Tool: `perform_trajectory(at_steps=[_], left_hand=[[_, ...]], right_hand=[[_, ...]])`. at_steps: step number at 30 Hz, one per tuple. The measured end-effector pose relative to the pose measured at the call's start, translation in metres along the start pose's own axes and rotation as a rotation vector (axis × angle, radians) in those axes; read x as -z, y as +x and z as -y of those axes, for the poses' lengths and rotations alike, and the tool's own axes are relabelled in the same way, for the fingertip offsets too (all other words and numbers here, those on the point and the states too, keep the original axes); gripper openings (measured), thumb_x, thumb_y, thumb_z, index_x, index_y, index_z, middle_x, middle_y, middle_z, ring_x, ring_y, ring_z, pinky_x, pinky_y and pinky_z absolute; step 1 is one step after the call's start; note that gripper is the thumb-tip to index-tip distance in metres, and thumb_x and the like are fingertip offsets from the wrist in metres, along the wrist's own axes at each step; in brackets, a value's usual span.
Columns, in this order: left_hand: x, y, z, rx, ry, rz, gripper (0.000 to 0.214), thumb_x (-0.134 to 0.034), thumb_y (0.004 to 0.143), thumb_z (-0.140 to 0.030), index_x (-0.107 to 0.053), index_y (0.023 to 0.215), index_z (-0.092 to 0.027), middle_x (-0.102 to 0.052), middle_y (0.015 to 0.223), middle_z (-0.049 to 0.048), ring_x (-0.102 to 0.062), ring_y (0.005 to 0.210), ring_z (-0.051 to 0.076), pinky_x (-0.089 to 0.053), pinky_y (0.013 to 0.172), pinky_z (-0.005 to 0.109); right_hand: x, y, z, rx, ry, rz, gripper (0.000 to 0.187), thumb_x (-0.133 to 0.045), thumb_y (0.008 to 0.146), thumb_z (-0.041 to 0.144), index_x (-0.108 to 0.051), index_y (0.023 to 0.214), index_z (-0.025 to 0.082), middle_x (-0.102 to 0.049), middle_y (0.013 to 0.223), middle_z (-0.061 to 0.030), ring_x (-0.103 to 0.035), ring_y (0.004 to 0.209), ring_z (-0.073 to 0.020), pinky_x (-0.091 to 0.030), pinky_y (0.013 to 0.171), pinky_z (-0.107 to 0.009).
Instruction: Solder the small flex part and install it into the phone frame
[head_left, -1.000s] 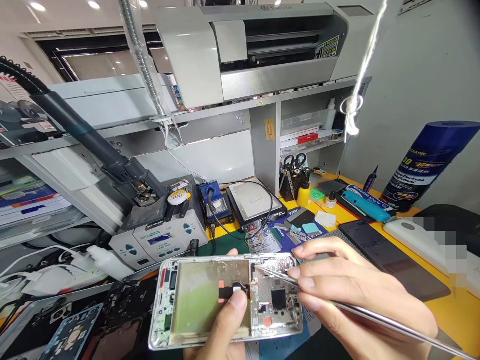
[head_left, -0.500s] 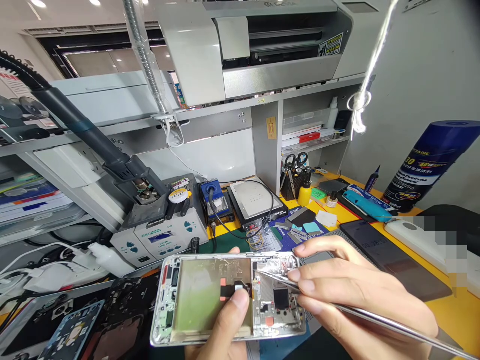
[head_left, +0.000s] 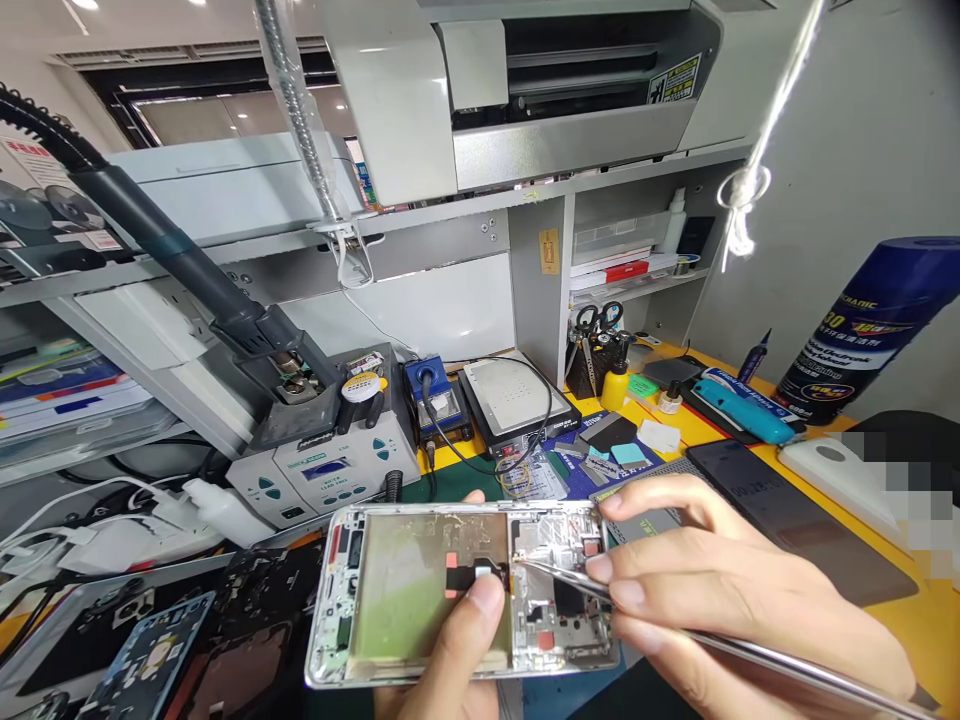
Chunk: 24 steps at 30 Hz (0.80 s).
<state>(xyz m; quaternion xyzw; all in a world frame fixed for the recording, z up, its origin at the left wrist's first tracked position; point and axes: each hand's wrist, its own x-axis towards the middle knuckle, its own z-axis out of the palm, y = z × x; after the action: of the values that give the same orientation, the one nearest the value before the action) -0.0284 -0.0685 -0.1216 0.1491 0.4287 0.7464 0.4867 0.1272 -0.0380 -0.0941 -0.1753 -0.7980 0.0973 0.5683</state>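
An opened phone frame [head_left: 420,640] lies across my left hand [head_left: 461,635], silver-rimmed with a bare greenish battery bay. My left thumb presses on a black flex cable [head_left: 466,575] with pink tabs near the middle, and the fingers go underneath, mostly hidden. Metal tweezers [head_left: 757,650] are pinched in my right hand [head_left: 720,590]. Their tips reach into the exposed board area on the right part of the frame, close to the bay's edge. Whether the tips grip anything there is too small to tell. My right index finger rests by the frame's top right corner.
Behind the phone stand a grey hot-air station [head_left: 330,460], a blue soldering unit [head_left: 439,400] and a flat heating plate [head_left: 517,400]. A dark phone [head_left: 795,520] and a tall spray can [head_left: 862,335] are at right. Opened phone parts [head_left: 150,660] lie at left.
The tweezer tips have shifted slightly down and left, nearer the battery bay's edge. A dark piece by the tips before is now seen farther right, near my right fingers. The left grip is unchanged.
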Motion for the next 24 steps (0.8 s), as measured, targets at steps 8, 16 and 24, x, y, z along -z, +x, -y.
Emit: perform_trajectory(at_steps=[8, 16, 24], left_hand=[[0.004, -0.002, -0.01, 0.153, -0.012, -0.001, 0.071, -0.087, 0.064, -0.03, -0.068, 0.133, -0.025, -0.08, 0.093, 0.007, -0.077, 0.09, 0.039, -0.062, 0.089, 0.055], [0.028, 0.013, -0.002, 0.221, -0.01, -0.008, 0.063, -0.095, 0.052, -0.033, -0.079, 0.112, -0.023, -0.079, 0.103, 0.0086, -0.074, 0.102, 0.039, -0.065, 0.084, 0.046], [0.02, 0.011, 0.0, -0.014, 0.027, -0.13, 0.059, -0.098, 0.044, -0.027, -0.082, 0.101, -0.024, -0.081, 0.098, 0.0055, -0.078, 0.09, 0.033, -0.067, 0.072, 0.033]], right_hand=[[-0.003, -0.001, -0.001, -0.002, 0.016, 0.002, 0.028, -0.063, 0.077, -0.008, -0.075, 0.093, 0.013, -0.079, 0.078, -0.0039, -0.076, 0.068, -0.0166, -0.062, 0.086, -0.039], [0.002, -0.003, 0.001, -0.033, 0.02, 0.009, 0.027, -0.064, 0.076, -0.008, -0.074, 0.09, 0.013, -0.079, 0.081, -0.0027, -0.076, 0.073, -0.0157, -0.062, 0.088, -0.037], [-0.001, -0.004, 0.002, -0.032, 0.018, -0.01, 0.023, -0.065, 0.077, -0.006, -0.074, 0.088, 0.012, -0.078, 0.079, -0.0031, -0.075, 0.07, -0.014, -0.062, 0.087, -0.036]])
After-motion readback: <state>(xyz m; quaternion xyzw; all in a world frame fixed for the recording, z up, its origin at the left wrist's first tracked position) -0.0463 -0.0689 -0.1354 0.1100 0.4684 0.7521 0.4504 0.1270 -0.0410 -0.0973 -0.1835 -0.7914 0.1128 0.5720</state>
